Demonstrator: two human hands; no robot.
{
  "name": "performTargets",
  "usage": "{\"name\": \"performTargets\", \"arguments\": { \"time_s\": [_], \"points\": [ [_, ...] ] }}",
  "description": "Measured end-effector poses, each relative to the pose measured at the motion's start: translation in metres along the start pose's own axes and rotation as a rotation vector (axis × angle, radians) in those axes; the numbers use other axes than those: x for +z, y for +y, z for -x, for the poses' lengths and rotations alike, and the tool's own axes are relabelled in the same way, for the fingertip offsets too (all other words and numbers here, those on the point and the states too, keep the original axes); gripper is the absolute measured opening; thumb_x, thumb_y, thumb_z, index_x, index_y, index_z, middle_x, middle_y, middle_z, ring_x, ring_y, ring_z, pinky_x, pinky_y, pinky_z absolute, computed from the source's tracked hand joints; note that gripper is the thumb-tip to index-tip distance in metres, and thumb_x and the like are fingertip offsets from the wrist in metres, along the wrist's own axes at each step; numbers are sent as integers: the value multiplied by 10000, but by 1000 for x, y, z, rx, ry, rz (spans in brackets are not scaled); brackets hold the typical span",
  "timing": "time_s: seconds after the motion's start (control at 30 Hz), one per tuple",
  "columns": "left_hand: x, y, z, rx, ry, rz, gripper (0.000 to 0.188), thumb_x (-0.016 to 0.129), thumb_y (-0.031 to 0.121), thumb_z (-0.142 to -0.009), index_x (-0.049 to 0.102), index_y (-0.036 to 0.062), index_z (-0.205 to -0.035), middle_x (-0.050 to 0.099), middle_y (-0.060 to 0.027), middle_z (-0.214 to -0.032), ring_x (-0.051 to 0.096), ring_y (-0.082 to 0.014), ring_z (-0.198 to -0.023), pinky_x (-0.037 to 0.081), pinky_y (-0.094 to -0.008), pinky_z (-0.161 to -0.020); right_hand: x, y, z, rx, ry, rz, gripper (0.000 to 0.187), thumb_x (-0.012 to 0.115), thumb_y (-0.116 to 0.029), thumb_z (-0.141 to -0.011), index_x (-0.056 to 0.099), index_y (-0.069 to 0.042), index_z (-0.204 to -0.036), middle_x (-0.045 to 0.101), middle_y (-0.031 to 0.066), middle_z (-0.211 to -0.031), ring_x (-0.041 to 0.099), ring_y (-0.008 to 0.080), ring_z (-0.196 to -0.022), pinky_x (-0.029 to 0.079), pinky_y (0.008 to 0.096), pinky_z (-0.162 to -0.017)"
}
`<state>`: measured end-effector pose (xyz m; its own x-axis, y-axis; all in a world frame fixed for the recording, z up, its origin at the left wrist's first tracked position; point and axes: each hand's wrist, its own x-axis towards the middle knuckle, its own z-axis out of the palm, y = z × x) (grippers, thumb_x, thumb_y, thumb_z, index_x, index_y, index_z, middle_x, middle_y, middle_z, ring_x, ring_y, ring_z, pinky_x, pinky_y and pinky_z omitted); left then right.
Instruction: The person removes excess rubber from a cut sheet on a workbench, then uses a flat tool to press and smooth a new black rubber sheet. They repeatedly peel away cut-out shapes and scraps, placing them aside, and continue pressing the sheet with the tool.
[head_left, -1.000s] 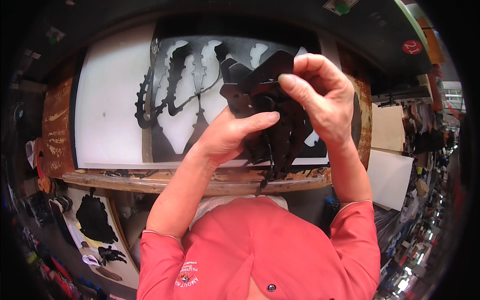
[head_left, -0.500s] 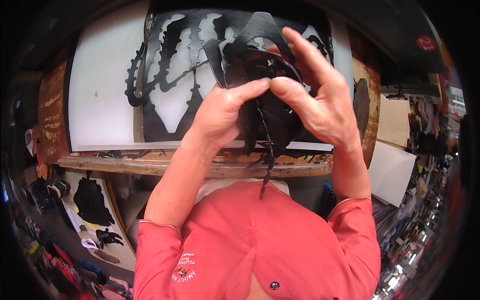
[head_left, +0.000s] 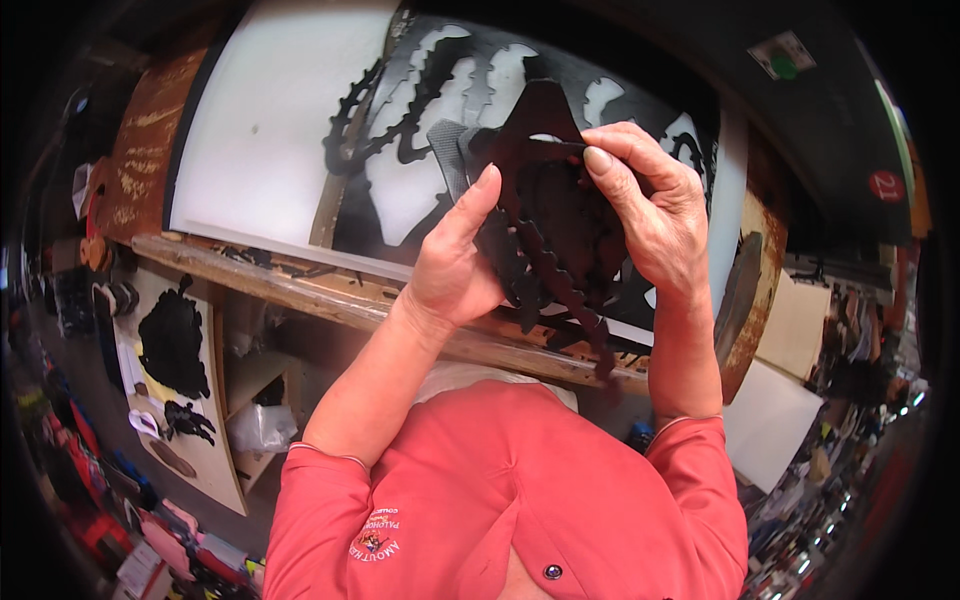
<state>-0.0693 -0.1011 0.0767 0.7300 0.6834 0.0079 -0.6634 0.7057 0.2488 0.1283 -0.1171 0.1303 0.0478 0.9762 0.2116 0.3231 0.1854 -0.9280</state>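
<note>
Above the work table I hold a bundle of thin black cut-out sheet pieces, some with scalloped edges. My left hand supports the bundle from its left side, thumb raised, its other fingers mostly hidden behind the pieces. Between thumb and fingers, my right hand pinches the edge of a black piece at the upper right. A notched black strip dangles from the bundle toward the table's front edge. Beneath lies a black sheet with several shaped openings that show white.
A white board covers the table's left part. Notched scrap strips lie across the sheet. A worn wooden rail runs along the front. At the lower left, a side board holds a black piece. Pale panels stand at right.
My thumbs, which met over the bundle, are now apart. My right hand pinches an edge farther right, and the pieces are turned differently. The whole view has tilted.
</note>
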Motion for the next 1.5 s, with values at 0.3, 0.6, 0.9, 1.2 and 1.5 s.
{"name": "performTargets", "arguments": {
  "time_s": [0.3,0.6,0.9,1.2,1.5],
  "points": [
    [-28,14,27,-31,-11,-11,493,452,320,-1168,519,-8,-1531,639,-153,-1444,637,-297,-1332,532,-478,-1136,56,-14,2,-251,5,416,158,667,25,-987,718,27,-1137,694,171,-1118,710,307,-956,568,360,-830],
    [-37,74,50,98,74,261,386,532,285,-1159,658,-19,-1360,724,-154,-1320,703,-267,-1205,567,-444,-1084,96,-24,0,171,-205,-36,743,805,-141,-929,494,41,-1579,673,130,-1388,662,240,-1254,536,384,-1084],
    [-69,177,153,507,115,187,270,664,210,-1087,700,7,-1261,766,-107,-1170,749,-193,-1021,645,-368,-887,258,-49,-37,569,-624,-11,482,912,-103,-846,723,33,-1268,759,51,-1102,693,137,-933,558,293,-838],
    [-117,212,292,733,354,12,438,797,232,-1013,650,41,-1378,712,-42,-1282,663,-169,-1187,530,-369,-1070,406,-58,-43,564,-889,-231,432,892,-63,-868,745,-39,-1273,766,5,-1107,682,117,-972,549,304,-865],
    [-155,226,389,982,783,-71,294,755,66,-984,727,3,-1270,773,-95,-1154,726,-215,-1102,555,-364,-1032,549,-70,-4,417,-1329,-57,375,828,-240,-941,717,36,-1169,743,96,-943,686,149,-864,572,337,-779]
  ]
}}
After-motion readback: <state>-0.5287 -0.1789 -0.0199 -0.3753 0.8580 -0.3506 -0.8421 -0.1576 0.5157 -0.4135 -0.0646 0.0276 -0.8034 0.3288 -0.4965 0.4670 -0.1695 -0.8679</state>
